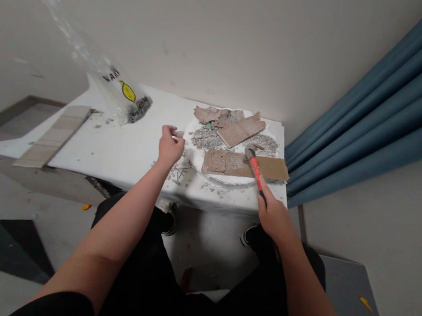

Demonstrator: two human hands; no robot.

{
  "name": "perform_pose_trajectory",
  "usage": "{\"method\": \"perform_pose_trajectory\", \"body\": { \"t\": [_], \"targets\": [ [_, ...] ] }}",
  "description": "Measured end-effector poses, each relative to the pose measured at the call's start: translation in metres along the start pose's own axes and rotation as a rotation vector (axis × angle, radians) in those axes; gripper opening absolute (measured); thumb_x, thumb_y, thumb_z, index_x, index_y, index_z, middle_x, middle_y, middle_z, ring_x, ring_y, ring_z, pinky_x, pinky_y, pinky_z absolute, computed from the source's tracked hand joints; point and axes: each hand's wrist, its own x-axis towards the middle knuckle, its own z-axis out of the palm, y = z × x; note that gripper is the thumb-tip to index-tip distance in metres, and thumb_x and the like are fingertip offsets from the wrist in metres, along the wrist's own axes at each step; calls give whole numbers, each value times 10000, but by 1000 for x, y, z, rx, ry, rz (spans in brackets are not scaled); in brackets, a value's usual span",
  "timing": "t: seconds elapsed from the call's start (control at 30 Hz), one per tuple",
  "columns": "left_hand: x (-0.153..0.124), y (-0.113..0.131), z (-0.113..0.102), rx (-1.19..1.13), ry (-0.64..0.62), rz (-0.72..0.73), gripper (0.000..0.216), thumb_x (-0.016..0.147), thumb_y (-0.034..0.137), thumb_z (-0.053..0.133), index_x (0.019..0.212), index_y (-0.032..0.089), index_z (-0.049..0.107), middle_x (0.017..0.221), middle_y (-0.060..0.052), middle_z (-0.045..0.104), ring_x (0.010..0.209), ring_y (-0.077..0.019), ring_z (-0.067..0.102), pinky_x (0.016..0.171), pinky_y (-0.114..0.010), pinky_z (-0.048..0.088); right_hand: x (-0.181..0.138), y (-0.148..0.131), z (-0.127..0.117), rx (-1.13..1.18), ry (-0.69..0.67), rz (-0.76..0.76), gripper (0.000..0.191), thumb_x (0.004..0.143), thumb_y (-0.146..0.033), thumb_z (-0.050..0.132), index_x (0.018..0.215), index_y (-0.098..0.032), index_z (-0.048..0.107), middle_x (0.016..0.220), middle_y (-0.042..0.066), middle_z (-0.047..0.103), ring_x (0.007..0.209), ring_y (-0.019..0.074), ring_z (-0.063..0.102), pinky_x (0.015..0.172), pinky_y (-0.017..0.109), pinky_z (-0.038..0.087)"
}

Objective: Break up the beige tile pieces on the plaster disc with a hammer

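Observation:
My right hand is wrapped round the grip of a hammer with a red and black handle. Its metal head is over a flat brown board, close to the crusted grey part; I cannot tell whether they touch. My left hand is to the left of the board, its fingers curled in toward the thumb. Whatever the pinch holds is too small to make out. Behind the board are broken brown slabs and heaps of grey crumbs. Thin nail-like bits lie below my left hand.
A white-covered table stands against the wall. On its left are a clear plastic bag with dark grey contents and a striped flat strip. Blue curtains hang at the right. A dark panel lies on the floor.

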Motion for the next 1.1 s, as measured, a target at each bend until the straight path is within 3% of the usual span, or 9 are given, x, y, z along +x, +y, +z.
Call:
{"method": "perform_pose_trajectory", "body": {
  "t": [0.1, 0.27, 0.37, 0.5, 0.73, 0.9, 1.0, 1.1],
  "targets": [
    [6, -20, -17, 253, -53, -107, 423, 813, 193, 579, 1234, 173, 543, 1028, -83, 694, 882, -222, 682, 789, -332, 541, 9, 16, -4, 19, 64, 69, 690, 1018, -308, 386, 1683, -252, 213, 1069, 117, 793, 904, 316, 733, 783, 361, 516],
    [-10, -36, -12, 732, -630, -15, 258, 777, 247, 631, 1007, 192, 734, 1109, -127, 750, 1054, -299, 695, 880, -354, 538, 19, 32, -1, 57, 65, 91, 691, 1002, -302, 386, 1674, -200, 258, 1237, 157, 751, 1003, 337, 734, 849, 393, 534],
    [-26, -37, 1, 829, -733, 91, 313, 795, 304, 624, 1051, 189, 762, 1216, -158, 726, 1073, -315, 703, 886, -360, 542, 20, 32, 2, 59, 74, 84, 692, 996, -298, 396, 1671, -207, 273, 1250, 153, 749, 1046, 340, 727, 884, 400, 534],
    [-34, -38, 8, 829, -718, 128, 348, 811, 331, 608, 1091, 184, 752, 1250, -186, 705, 1086, -341, 701, 870, -386, 551, 19, 29, 4, 61, 81, 77, 695, 990, -287, 410, 1669, -223, 277, 1257, 145, 749, 1066, 328, 720, 895, 388, 527],
    [-25, -32, 7, 777, -538, 11, 241, 798, 232, 619, 1018, 171, 694, 1019, -214, 750, 1027, -360, 711, 823, -422, 557, 19, 28, -1, 65, 52, 80, 690, 995, -277, 421, 1669, -234, 279, 1193, 148, 768, 937, 306, 729, 803, 363, 523],
    [-14, -22, 2, 584, -316, -90, 201, 799, 225, 686, 982, 192, 612, 873, -147, 724, 953, -339, 708, 831, -437, 538, 19, 24, -4, 73, 28, 92, 693, 996, -263, 428, 1671, -245, 269, 1126, 142, 781, 846, 278, 721, 765, 339, 517],
    [-8, -7, -2, 369, -241, 11, 206, 815, 223, 696, 1002, 209, 610, 796, -73, 698, 874, -278, 690, 847, -413, 529, 20, 24, -4, 77, 21, 100, 693, 1000, -262, 429, 1672, -256, 261, 1062, 123, 789, 829, 266, 720, 757, 321, 510],
    [-15, 20, 9, 96, -288, 180, 199, 827, 264, 682, 1019, 214, 664, 819, -44, 712, 794, -221, 667, 815, -367, 536, 21, 24, -3, 78, 16, 97, 700, 999, -261, 438, 1674, -262, 252, 1033, 111, 788, 833, 262, 720, 751, 306, 500]
  ]
}}
